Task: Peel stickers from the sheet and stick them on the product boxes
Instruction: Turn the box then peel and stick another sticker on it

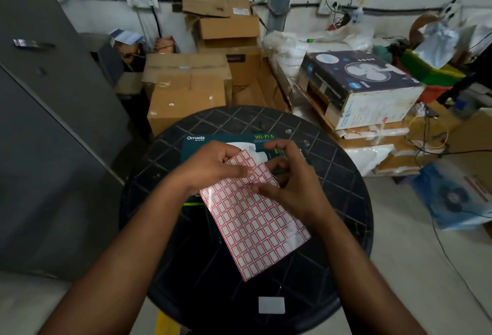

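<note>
Left hand: holding the sheet at its upper left edge, fingers curled round it, thumb on top of the printed side.
Right hand: at the upper right edge of the sheet, thumb and forefinger bent together in a pinch on that edge; holding a single sticker or not, cannot tell.
Sheet: white with a grid of red-framed stickers, tilted, held above the desk; upper end between the two hands, lower end hanging free toward the near side.
Box: dark green, printed "Omada" and "Wi-Fi 5", lying flat on the desk under the hands, partly hidden by hands and sheet.
Desk: round, black, with a diamond pattern of grooves; white label stuck near the front rim.
Behind: brown cartons stacked against the wall.
Right: fan box on a pile of cartons, white bags beside it, cables on the wall and on the floor.
Left: grey cabinet, close to the desk.
</note>
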`<state>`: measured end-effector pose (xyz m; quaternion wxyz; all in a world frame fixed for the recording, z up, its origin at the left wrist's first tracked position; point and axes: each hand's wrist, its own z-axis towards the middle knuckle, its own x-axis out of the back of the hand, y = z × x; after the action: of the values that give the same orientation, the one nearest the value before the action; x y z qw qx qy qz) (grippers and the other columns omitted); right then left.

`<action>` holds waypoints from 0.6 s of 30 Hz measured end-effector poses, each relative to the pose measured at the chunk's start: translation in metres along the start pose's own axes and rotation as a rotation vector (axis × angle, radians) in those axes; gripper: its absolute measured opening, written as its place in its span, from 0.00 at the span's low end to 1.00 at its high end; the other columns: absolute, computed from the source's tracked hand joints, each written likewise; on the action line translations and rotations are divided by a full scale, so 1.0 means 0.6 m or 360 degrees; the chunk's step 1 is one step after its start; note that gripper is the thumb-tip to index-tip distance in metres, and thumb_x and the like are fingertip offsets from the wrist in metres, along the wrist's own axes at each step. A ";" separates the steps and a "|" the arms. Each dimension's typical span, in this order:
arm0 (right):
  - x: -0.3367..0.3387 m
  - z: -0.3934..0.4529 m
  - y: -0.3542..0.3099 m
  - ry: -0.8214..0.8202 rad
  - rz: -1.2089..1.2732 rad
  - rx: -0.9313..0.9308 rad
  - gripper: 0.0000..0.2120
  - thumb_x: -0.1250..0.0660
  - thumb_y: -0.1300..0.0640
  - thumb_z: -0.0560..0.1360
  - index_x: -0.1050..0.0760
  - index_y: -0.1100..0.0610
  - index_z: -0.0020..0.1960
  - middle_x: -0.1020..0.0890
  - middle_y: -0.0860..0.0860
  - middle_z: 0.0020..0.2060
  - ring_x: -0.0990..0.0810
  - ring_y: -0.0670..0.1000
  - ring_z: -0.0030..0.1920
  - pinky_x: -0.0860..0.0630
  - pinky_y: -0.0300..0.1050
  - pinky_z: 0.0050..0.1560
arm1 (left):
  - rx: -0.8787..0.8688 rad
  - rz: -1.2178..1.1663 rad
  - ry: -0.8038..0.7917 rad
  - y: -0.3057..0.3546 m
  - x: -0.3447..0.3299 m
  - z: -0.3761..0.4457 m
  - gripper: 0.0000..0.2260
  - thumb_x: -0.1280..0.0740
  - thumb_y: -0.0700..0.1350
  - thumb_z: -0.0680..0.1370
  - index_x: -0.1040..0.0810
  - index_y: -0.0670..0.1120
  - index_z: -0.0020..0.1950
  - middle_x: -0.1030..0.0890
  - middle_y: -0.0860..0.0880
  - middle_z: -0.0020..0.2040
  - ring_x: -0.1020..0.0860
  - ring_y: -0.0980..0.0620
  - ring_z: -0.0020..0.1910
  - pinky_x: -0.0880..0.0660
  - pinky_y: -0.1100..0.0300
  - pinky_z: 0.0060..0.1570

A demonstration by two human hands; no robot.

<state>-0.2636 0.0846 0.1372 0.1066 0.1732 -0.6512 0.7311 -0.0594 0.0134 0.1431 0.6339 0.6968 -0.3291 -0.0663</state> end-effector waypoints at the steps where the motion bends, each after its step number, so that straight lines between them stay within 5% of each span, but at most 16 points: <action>1: -0.001 0.000 -0.001 0.0006 -0.0015 0.0066 0.28 0.22 0.60 0.71 0.31 0.47 0.66 0.16 0.47 0.48 0.14 0.46 0.44 0.17 0.41 0.41 | 0.0004 -0.0003 0.0010 0.000 0.001 0.001 0.06 0.25 0.42 0.76 0.14 0.43 0.52 0.12 0.45 0.47 0.14 0.43 0.46 0.19 0.41 0.55; 5: 0.004 0.002 -0.001 0.0121 -0.0187 0.0275 0.16 0.26 0.57 0.76 0.23 0.51 0.62 0.17 0.44 0.49 0.15 0.46 0.41 0.18 0.41 0.38 | -0.0003 0.0030 0.0033 0.002 -0.004 0.004 0.04 0.23 0.43 0.74 0.13 0.45 0.47 0.12 0.47 0.45 0.14 0.46 0.47 0.19 0.51 0.51; 9: 0.015 0.007 0.004 0.0138 -0.0355 0.0206 0.11 0.27 0.57 0.76 0.19 0.51 0.58 0.16 0.42 0.47 0.16 0.41 0.46 0.18 0.41 0.46 | 0.0044 -0.0013 0.0037 0.003 -0.005 0.006 0.04 0.25 0.42 0.75 0.13 0.45 0.49 0.12 0.48 0.46 0.14 0.48 0.45 0.21 0.65 0.40; 13: 0.013 0.004 0.000 0.0197 -0.0317 0.0254 0.14 0.26 0.60 0.75 0.23 0.52 0.58 0.14 0.42 0.41 0.15 0.40 0.44 0.20 0.34 0.45 | 0.0056 -0.0021 0.0019 0.004 -0.002 0.007 0.05 0.25 0.42 0.75 0.14 0.43 0.50 0.12 0.48 0.46 0.13 0.47 0.45 0.19 0.60 0.45; 18: 0.009 0.004 0.001 0.0212 -0.0381 0.0353 0.11 0.27 0.61 0.76 0.18 0.52 0.57 0.14 0.44 0.45 0.15 0.41 0.46 0.18 0.38 0.49 | 0.0025 -0.0004 -0.0020 0.005 0.002 0.007 0.06 0.26 0.43 0.76 0.14 0.42 0.50 0.12 0.47 0.47 0.14 0.46 0.47 0.21 0.49 0.55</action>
<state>-0.2683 0.0815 0.1391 0.2159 0.2114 -0.5327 0.7905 -0.0616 0.0094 0.1453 0.6261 0.7018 -0.3329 -0.0688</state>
